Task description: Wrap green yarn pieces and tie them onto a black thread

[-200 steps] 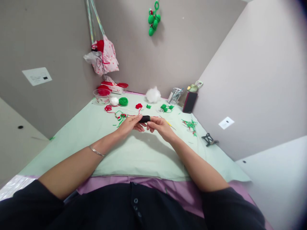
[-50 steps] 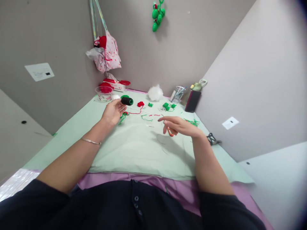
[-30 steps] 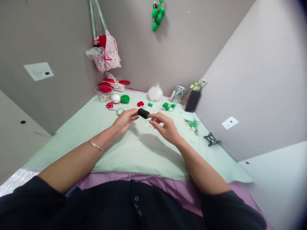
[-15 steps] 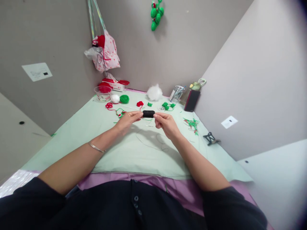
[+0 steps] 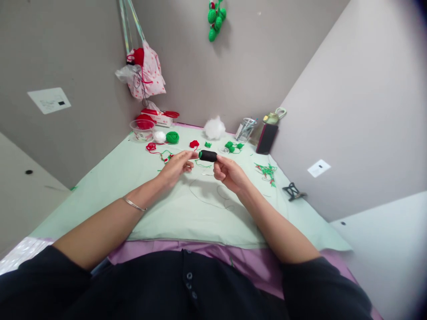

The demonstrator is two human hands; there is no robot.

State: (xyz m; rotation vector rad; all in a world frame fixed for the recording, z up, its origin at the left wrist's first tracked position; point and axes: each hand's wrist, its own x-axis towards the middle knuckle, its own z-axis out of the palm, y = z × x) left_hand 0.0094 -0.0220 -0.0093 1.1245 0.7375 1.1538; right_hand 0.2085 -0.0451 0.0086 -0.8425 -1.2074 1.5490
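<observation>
A spool of black thread (image 5: pixel 208 156) with a green end is held up above the table, tilted slightly down to the right. My right hand (image 5: pixel 230 172) pinches its right end between thumb and fingers. By the green left end is my left hand (image 5: pixel 176 168), its fingers stretched out and apart; whether a fingertip still touches the spool is hard to tell. Below the hands, a thin needle-like tool (image 5: pixel 207 174) and a loose dark thread (image 5: pixel 208 203) lie on the pale green cloth (image 5: pixel 187 222).
Along the back stand a clear tub (image 5: pixel 143 132), a green yarn ball (image 5: pixel 172 137), white stuffing (image 5: pixel 214 128), a pen cup (image 5: pixel 246 130) and a phone (image 5: pixel 267 138). Small green crocheted pieces (image 5: pixel 233 146), yarn scraps (image 5: pixel 266 172) and a black stand (image 5: pixel 293 192) lie to the right.
My left hand has loosened from the spool's left end and its fingers have spread. The spool has tipped, its left end rising and showing green.
</observation>
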